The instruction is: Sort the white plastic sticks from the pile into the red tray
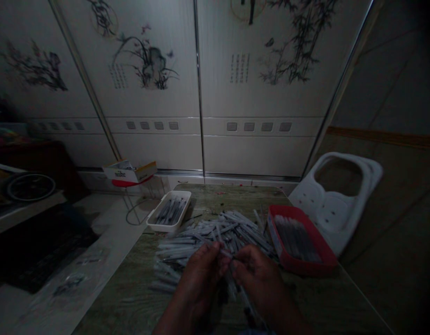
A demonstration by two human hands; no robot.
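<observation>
My left hand (204, 266) is closed on a thin pale pen (226, 253) over the near part of the pile. Close beside it, my right hand (254, 270) has its fingers pinched at the pen's other end. Beneath and beyond both hands, a loose heap of pale, slim pens (187, 244) spreads over the wooden-topped table (127, 288). A white tray (165, 228) with dark-tipped pens lies at the heap's left. To the right, a red basket (307, 267) holds a row of similar pens. The dim light blurs fine details.
A white plastic folding chair (344, 223) leans at the table's right edge. Behind on the left, an open box (126, 175) rests on a red stool (133, 182). Sliding cabinet doors (215, 102) with painted plants stand beyond the table. A shelf (30, 211) is at far left.
</observation>
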